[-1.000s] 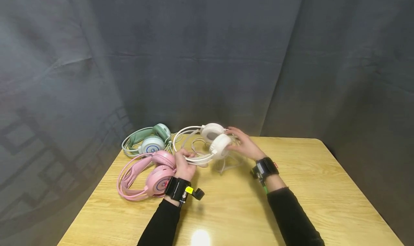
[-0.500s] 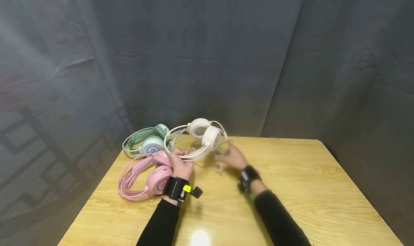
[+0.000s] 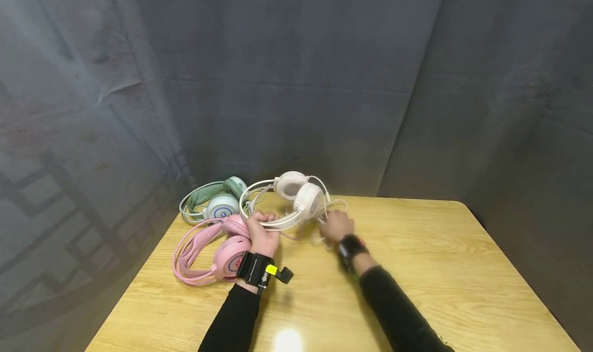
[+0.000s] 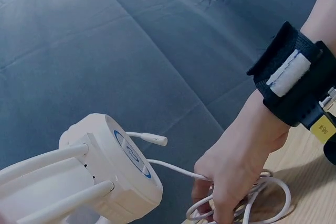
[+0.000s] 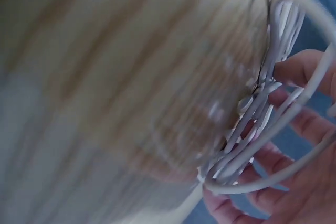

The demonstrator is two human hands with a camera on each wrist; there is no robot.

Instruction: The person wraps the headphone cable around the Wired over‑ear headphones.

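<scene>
White headphones (image 3: 308, 201) are held up over the back of the table, tilted, ear cups pointing right. My left hand (image 3: 263, 236) grips them by the thin headband, fingers curled round it. A short boom microphone (image 4: 154, 139) sticks out beside the near ear cup in the left wrist view. Just right of the cups, my right hand (image 3: 337, 225) holds the headphones' coiled white cable (image 5: 239, 186) low over the tabletop. Thumb and fingers close round the bundle in the right wrist view, and loose loops stand out from it.
Pink headphones (image 3: 231, 257) lie on the wooden table (image 3: 440, 269) by the left wrist. Behind them lie green and white headphones (image 3: 222, 207). A dark grey cloth (image 3: 287, 110) hangs at the table's back edge and along the sides.
My right hand has left the white ear cup, moved down and left, and taken hold of the coiled cable. The white headphones have shifted slightly left in my left hand's steady grip.
</scene>
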